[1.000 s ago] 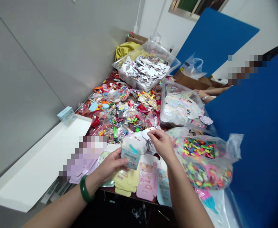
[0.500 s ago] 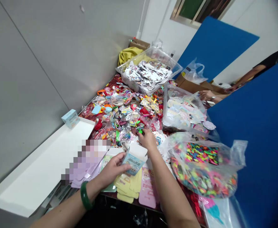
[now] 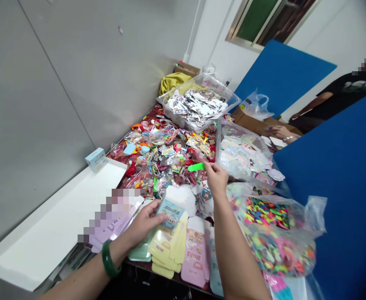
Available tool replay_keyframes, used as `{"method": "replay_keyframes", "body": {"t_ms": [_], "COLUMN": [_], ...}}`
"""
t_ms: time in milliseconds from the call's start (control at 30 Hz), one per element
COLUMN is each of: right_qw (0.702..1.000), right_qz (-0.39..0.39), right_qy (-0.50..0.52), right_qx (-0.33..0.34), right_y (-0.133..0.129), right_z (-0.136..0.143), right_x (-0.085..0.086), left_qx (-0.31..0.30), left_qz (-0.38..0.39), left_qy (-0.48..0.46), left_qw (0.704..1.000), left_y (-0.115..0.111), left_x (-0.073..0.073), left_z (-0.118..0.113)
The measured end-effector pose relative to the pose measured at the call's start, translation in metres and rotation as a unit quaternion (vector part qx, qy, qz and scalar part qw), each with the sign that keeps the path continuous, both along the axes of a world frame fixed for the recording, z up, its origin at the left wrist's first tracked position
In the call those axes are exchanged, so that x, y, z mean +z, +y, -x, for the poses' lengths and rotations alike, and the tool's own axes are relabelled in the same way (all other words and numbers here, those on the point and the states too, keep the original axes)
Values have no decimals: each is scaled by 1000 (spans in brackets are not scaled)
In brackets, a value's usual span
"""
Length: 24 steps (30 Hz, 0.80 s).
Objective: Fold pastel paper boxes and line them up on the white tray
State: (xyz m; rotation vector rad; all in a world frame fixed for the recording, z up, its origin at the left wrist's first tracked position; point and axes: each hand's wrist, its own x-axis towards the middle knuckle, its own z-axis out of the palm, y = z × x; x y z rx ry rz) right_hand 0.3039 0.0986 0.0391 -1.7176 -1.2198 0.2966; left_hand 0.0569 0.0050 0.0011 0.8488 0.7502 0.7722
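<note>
A small light blue box (image 3: 172, 211) with its white flap up is in my left hand (image 3: 147, 221), thumb across its printed front. My right hand (image 3: 216, 177) pinches a bright green strip (image 3: 196, 167) over a wide pile of small wrapped trinkets (image 3: 167, 146). Below the blue box lie flat yellow boxes (image 3: 164, 250). Pink boxes (image 3: 194, 254) lie to the right of them, and purple ones (image 3: 117, 223) to the left.
A long white tray (image 3: 61, 221) runs along the left, a blue box (image 3: 96, 159) at its far end. Clear bins (image 3: 198, 104) and a bag of colourful pieces (image 3: 283, 250) stand back and right. Another person's hand (image 3: 281, 132) is beyond the blue partition (image 3: 333, 179).
My right hand has lifted off the pile and moved right, now with the green strip in view. The blue box in my left hand has tilted flatter. The view has shifted slightly.
</note>
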Motion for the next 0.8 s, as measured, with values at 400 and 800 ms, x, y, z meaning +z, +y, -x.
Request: {"method": "replay_keyframes", "body": {"t_ms": [400,800], "right_qw": [996,956], "right_qz": [54,-220], "right_qy": [-32,-101], "right_qx": [62,168], "right_y": [-21,-78], "right_z": [0,30], "right_x": [15,30], "left_qx": [17,46], "left_qz": [-1,-37], "left_qy": [10,21], "left_qw": [1000,998], "left_y": [2,4], "left_x": [-1,-5], "left_z": [1,7]}}
